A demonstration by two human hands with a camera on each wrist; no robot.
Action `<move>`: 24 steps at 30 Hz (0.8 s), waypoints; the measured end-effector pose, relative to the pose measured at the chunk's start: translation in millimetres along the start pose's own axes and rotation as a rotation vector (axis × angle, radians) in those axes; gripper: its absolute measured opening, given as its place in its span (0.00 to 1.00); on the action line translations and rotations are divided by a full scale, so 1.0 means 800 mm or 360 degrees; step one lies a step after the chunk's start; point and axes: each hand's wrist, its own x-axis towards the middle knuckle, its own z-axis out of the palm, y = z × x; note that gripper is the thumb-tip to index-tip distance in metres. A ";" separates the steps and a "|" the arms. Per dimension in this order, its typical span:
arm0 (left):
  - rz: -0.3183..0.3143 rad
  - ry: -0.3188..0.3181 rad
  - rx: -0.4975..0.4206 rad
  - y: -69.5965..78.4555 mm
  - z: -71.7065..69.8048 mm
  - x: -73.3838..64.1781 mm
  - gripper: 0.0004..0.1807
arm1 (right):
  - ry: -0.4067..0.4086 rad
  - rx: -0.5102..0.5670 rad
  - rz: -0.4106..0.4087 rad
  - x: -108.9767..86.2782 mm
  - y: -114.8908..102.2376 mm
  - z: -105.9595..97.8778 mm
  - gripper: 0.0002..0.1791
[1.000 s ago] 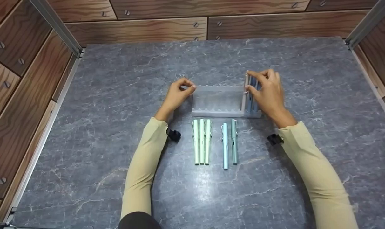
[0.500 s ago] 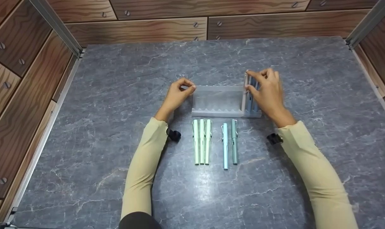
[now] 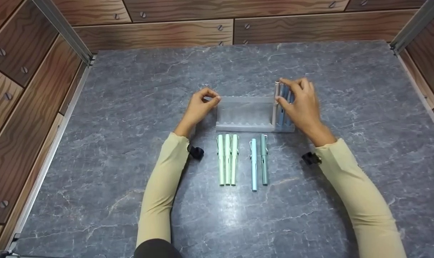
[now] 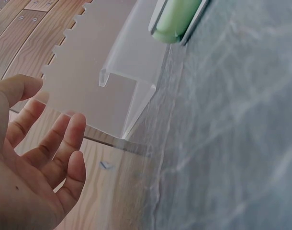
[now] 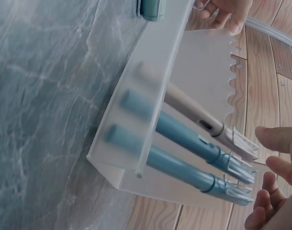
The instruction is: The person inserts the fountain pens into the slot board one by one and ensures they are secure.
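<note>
1. Printed wood-plank walls (image 3: 177, 34) close in a grey, white-veined marble-look tabletop (image 3: 95, 143); a clear, frosted plastic pen rack with a notched back panel (image 3: 245, 109) stands on it and serves as landmark below.
2. In the rack's right-hand end, three pens lean side by side: a beige-grey capped pen with a metal clip (image 3: 275, 113) innermost, then two dusty-blue capped pens with metal clips (image 5: 184, 136) toward the outer edge.
3. On the near side of the rack, lying flat, are three pale-green clipped pens (image 3: 227, 161) toward its left, and, toward its right, a light-blue clipped pen (image 3: 254, 165) beside a dark-green clipped pen (image 3: 264, 159).
4. The left hand (image 3: 199, 105) pinches the rack's upper left corner between thumb and fingertips, apparently steadying it.
5. The right hand (image 3: 304, 102) is at the rack's right end, thumb and fingers parted beside the pen caps, gripping none; whether a fingertip grazes one I cannot tell.
6. The step looks like seating the beige-grey pen in its notch, seemingly all but finished. A next move would call for drawing the right hand clear without knocking the caps, then reaching to the near side of the rack for another pen.
</note>
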 end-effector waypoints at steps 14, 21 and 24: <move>-0.0001 -0.0009 -0.0015 0.002 -0.002 -0.001 0.10 | -0.0348 0.0334 0.0079 -0.030 -0.001 -0.003 0.32; -0.0008 -0.0001 -0.0021 0.001 -0.001 -0.002 0.09 | -0.0650 0.0604 0.0198 -0.041 0.000 -0.011 0.32; -0.0010 0.0004 -0.0026 0.001 0.000 -0.002 0.09 | -0.0719 0.0743 0.0241 -0.045 0.002 -0.012 0.32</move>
